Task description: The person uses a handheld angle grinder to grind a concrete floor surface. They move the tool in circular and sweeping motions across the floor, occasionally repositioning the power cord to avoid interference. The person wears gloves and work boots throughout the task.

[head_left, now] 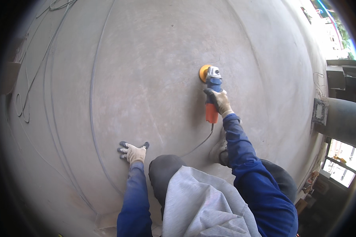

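My right hand [220,101], in a cream glove with dark fingers, is wrapped round the body of an angle grinder [212,111]. The grinder has a blue middle, an orange rear and a silver head. Its round yellow disc [203,73] lies against or just above the grey concrete floor [146,98]; I cannot tell which. From the orange end a dark cord [201,144] curves back toward my knee. My left hand [134,153], gloved alike, rests on the floor with its fingers spread and nothing in it.
Long thin cables [92,87] run across the floor on the left, with loose loops at the far left. A thick grey column-like shape [341,116] stands at the right, near a bright window opening [343,160]. My shoe [219,152] is beside the grinder's cord.
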The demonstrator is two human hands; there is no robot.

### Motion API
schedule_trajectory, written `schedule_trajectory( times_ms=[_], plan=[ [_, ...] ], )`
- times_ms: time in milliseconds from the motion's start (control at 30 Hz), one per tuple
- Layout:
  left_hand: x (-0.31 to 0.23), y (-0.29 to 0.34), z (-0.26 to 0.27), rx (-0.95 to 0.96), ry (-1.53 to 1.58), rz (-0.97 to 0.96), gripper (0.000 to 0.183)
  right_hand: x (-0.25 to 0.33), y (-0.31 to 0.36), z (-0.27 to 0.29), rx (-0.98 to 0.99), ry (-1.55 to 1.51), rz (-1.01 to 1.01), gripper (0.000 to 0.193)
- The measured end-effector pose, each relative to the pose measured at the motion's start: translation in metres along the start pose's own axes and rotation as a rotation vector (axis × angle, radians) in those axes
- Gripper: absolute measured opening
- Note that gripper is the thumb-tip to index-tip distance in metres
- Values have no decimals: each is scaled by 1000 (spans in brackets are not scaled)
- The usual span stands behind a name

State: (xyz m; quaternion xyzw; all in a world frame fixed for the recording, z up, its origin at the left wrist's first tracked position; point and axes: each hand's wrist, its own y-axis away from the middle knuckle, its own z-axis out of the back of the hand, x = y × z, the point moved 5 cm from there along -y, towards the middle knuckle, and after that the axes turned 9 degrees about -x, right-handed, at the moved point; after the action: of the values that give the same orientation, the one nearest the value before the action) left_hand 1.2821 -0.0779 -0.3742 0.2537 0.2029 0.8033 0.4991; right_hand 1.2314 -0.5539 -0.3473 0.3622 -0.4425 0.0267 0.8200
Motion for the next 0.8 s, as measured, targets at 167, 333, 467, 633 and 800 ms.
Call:
schedule_trajectory(
  times_ms=[167,333,467,633,800],
  plan=[
    [-9,4,0,-14,-11,-30,147,3,65,-102,249,331,141,48],
    [-8,4,-4,-4,-8,-28,148,32,87,-159,411,611,228,47],
    [-10,8,2,-8,14,-14,150,38,55,-163,394,490,274,47],
    [-12,13,8,29,52,8,151,68,-39,-87,152,141,101,46],
    [-7,11,4,22,50,19,151,81,-83,-45,-5,-15,61,49]
  ],
)
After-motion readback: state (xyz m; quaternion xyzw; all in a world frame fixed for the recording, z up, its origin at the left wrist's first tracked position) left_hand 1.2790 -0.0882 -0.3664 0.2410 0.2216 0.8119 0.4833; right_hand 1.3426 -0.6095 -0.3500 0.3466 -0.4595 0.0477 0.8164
